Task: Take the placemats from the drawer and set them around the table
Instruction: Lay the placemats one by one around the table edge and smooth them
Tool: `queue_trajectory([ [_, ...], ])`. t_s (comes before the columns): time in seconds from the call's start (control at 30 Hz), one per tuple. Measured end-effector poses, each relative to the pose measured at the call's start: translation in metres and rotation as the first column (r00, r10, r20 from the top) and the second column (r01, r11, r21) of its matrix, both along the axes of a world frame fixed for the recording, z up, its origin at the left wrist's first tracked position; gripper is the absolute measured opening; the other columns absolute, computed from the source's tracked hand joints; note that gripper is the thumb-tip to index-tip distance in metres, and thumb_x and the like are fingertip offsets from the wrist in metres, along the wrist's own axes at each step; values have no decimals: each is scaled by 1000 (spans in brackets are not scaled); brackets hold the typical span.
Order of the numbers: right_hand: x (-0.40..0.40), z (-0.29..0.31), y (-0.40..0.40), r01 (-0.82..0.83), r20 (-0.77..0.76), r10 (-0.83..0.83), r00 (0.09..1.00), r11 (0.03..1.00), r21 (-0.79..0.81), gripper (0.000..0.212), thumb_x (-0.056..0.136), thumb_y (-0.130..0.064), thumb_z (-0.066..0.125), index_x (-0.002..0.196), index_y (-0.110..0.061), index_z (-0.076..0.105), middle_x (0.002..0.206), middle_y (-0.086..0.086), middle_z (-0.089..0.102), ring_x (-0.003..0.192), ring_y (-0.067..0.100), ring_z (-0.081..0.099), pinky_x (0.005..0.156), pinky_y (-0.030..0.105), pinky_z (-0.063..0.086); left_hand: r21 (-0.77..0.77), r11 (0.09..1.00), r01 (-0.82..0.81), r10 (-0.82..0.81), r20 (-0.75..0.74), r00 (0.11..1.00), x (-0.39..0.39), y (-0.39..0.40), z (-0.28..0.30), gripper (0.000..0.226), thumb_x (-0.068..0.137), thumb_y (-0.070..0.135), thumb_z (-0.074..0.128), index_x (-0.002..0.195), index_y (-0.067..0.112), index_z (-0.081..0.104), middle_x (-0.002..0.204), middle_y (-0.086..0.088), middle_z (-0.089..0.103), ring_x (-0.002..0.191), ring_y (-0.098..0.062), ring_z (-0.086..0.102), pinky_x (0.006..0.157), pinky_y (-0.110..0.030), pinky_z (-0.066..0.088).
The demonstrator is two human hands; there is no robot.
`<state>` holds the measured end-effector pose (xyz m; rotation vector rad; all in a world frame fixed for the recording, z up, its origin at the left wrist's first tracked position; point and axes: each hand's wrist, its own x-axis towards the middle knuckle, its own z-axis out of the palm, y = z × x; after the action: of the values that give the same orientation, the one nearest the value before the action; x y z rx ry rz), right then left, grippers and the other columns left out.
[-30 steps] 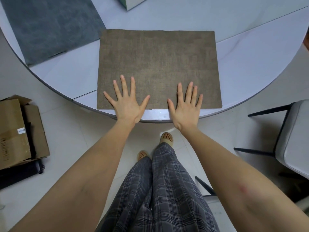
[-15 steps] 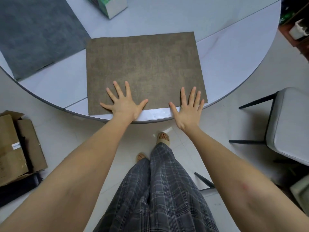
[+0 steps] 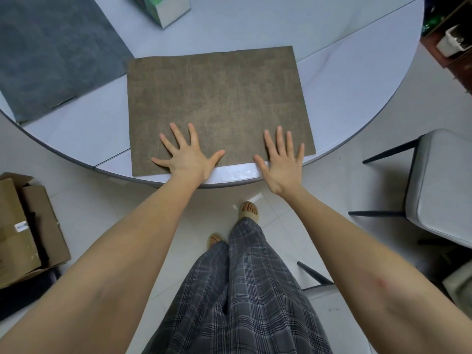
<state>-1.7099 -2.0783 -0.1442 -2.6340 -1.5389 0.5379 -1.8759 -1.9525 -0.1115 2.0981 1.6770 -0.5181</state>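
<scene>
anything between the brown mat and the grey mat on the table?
Nothing: only bare table top separates the brown placemat from the grey placemat in the head view.

Bare white table (image 3: 344, 80) top lies open to the right of the brown placemat (image 3: 217, 103), running out to the curved rim, and a narrower bare strip separates that mat from the grey placemat (image 3: 51, 52) at the far left. Beyond the brown mat the surface is open up to a green-and-white box (image 3: 163, 8) standing at the far edge. Both hands, left hand (image 3: 187, 154) and right hand (image 3: 282, 162), lie flat with fingers spread over the mat's near edge. Off the table, a grey padded chair (image 3: 444, 190) blocks the right side, and a cardboard box (image 3: 23, 231) sits on the floor at the left.
</scene>
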Motion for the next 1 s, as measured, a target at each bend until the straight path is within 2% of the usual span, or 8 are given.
queue_trajectory([
  [0.2, 17, 9, -14, 240, 82, -236, 968, 970, -46, 64, 100, -50, 17, 153, -22, -4, 161, 10, -10, 148, 25, -12, 119, 49, -7, 2, 999, 37, -37, 2, 999, 0, 6, 9, 101, 82, 78, 37, 153, 24, -10, 159, -13, -18, 144, -46, -10, 106, -73, 13],
  [0.33, -3, 14, 44, -82, 68, 73, 995, 987, 139, 62, 101, -43, 28, 154, -17, 6, 161, 11, 0, 149, 27, -3, 119, 42, -5, 30, 996, 88, -87, -22, 996, -5, 11, 10, 85, 91, 66, 35, 154, 24, -4, 160, -14, -12, 144, -47, -3, 107, -71, 20],
  [0.43, -18, 2, 92, -320, 69, 314, 947, 940, 120, 62, 100, -45, 28, 153, -20, 9, 161, 9, 2, 149, 25, -1, 121, 43, -1, 66, 990, 121, -117, -60, 991, -5, 13, 2, 81, 93, 65, 31, 154, 24, -5, 160, -14, -10, 144, -47, 0, 105, -69, 25],
  [0.53, -15, -9, 108, -393, 86, 386, 919, 915, 89, 61, 99, -50, 23, 153, -25, 9, 162, 5, 5, 149, 23, 1, 121, 43, 3, 92, 983, 162, -151, -109, 982, -4, 16, -1, 81, 93, 65, 29, 153, 23, -4, 159, -14, -6, 143, -48, 4, 103, -68, 30],
  [0.6, 2, -11, 100, -345, 95, 335, 937, 931, 118, 61, 99, -52, 22, 153, -26, 11, 161, 3, 7, 149, 22, 3, 121, 42, 3, 101, 978, 183, -169, -131, 977, -4, 18, 0, 81, 93, 66, 29, 153, 21, -1, 158, -16, -2, 141, -49, 9, 100, -67, 35],
  [0.8, 68, -10, 29, 151, 94, -158, 983, 985, 78, 62, 100, -51, 16, 154, -24, 4, 162, 3, 0, 149, 21, -3, 121, 45, 0, 90, 947, 310, -283, -232, 931, 5, 29, 22, 75, 94, 62, 33, 148, 14, 16, 150, -26, 18, 128, -49, 36, 95, -49, 45],
  [0.9, 69, 1, 36, 186, 106, -192, 976, 980, 63, 62, 101, -48, 18, 154, -19, 4, 162, 8, -3, 149, 23, -5, 121, 46, -3, 76, 926, 370, -335, -289, 897, 32, 50, 41, 68, 99, 55, 33, 149, 11, 23, 151, -22, 27, 130, -39, 42, 99, -41, 40],
  [1.0, 62, 15, 86, 50, 73, -64, 995, 982, 183, 61, 101, -42, 23, 154, -17, 7, 161, 10, 0, 149, 25, -3, 121, 41, -4, 171, 924, 341, -329, -97, 939, 59, 84, 40, 63, 99, 50, 36, 148, 11, 29, 149, -18, 30, 137, -37, 30, 108, -51, 30],
])
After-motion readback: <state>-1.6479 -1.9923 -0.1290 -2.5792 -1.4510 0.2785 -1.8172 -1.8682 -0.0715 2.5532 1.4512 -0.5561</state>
